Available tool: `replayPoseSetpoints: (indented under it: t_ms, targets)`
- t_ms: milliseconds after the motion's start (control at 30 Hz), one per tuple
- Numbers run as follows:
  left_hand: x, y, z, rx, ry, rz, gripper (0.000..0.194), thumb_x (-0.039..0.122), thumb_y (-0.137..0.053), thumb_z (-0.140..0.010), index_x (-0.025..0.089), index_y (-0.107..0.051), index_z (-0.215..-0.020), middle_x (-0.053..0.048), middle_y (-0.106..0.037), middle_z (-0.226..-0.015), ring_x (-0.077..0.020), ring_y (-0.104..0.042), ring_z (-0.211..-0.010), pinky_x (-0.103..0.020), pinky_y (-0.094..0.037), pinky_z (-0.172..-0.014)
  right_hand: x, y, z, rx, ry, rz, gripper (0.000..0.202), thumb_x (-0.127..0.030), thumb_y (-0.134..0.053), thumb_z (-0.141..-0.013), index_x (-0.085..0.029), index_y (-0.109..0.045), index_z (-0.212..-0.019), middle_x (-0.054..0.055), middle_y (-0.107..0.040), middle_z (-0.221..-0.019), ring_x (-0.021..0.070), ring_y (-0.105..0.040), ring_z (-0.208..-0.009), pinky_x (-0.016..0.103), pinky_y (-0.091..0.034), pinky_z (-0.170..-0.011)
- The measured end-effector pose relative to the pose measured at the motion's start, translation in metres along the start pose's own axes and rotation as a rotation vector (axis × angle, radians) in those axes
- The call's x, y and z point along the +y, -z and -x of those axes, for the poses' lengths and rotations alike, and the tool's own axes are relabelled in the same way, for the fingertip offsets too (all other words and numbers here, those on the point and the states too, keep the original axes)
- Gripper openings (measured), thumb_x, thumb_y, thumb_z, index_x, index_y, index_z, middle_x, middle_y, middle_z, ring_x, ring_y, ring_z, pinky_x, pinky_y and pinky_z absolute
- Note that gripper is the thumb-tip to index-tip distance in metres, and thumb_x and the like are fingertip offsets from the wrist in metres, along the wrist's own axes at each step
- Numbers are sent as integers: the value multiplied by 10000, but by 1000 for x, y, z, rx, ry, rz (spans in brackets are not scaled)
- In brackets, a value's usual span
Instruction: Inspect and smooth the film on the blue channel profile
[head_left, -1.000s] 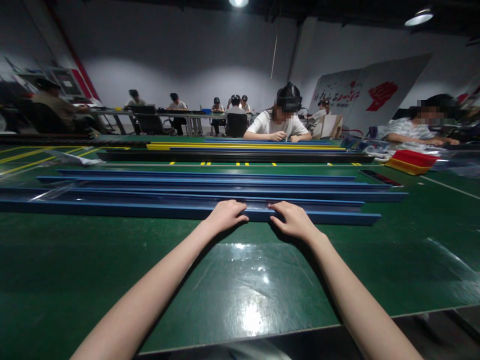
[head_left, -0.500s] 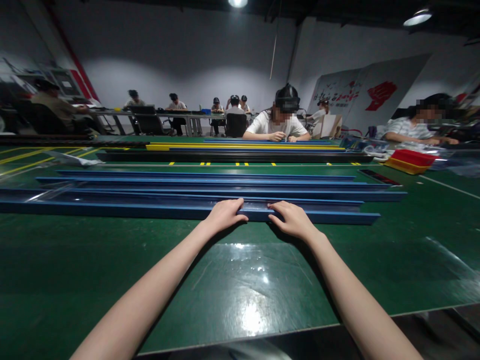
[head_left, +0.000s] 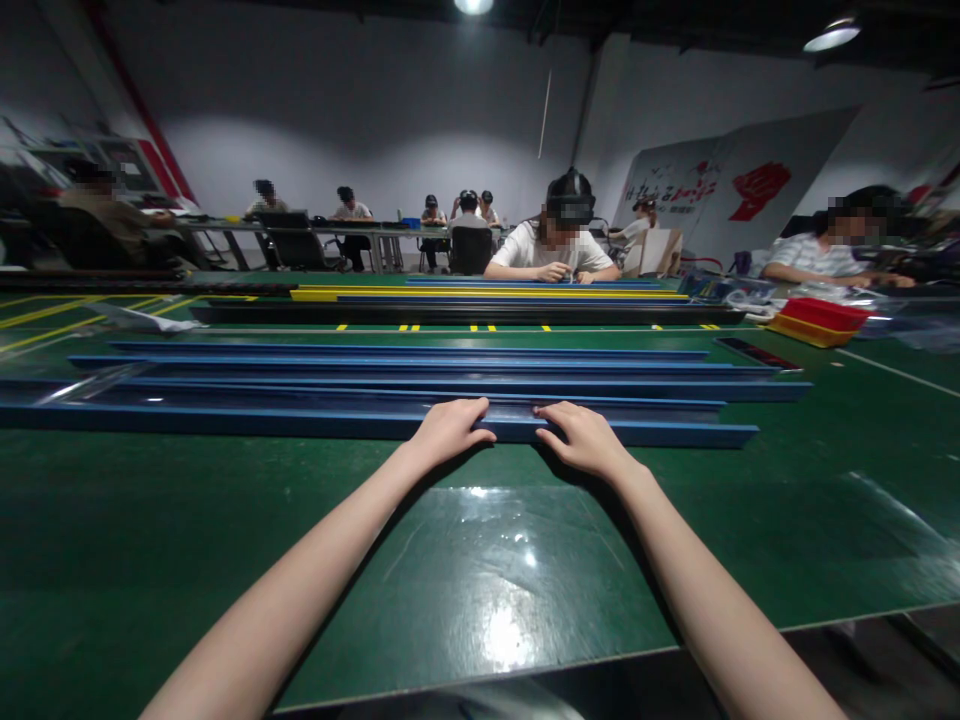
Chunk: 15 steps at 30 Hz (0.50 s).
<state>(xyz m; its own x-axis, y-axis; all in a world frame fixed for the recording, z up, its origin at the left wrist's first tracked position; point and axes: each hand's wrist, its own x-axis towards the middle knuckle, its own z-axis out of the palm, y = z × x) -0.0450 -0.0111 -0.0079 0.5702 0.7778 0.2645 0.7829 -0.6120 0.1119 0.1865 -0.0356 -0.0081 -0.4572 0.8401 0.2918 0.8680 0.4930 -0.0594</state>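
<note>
Across the green table lies a long blue plastic channel (head_left: 517, 431), the nearest in a row of several. My left hand (head_left: 452, 428) holds its near wall, thumb on the front face and fingers curled over the top edge to the inside. A short gap to the right, my right hand (head_left: 581, 435) grips the same wall in the same way. The fingertips inside the channel are partly hidden. Just behind it, more blue channels (head_left: 637, 389) lie roughly parallel. A clear shiny strip (head_left: 97, 382) lies across them at the left.
Farther back lie a black channel (head_left: 480, 312) and yellow strips (head_left: 315, 294). A phone (head_left: 757, 353) and stacked red and yellow trays (head_left: 817, 322) are at the right. A co-worker (head_left: 559, 240) sits opposite; another person (head_left: 832, 245) sits at the far right.
</note>
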Motion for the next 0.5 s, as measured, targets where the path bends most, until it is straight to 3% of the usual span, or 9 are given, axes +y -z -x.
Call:
replayPoseSetpoints:
  t_ms: [233,500]
  targets:
    - [-2,-2,0,14,-59,41,334,398,-565,-792,230,-501,-1073,-18,-612,-1118,-180,-568,-1022,-260,-432,-816,-9,-1,-4,-4,14,36,333,-326,-409,-847,-154,-544,-1098,101,-605,-1076,195,-533,-985,290,-368,-828]
    - [0,-1,0,-3,-78,-30,348,400,-539,-810,208,-499,-1098,-42,-620,-1101,-191,-577,-1002,-280,-440,-816,-15,-4,-9,-28,30,59,334,-356,-404,-854,-159,-549,-1082,99,-612,-1052,195,-530,-965,297,-350,-823]
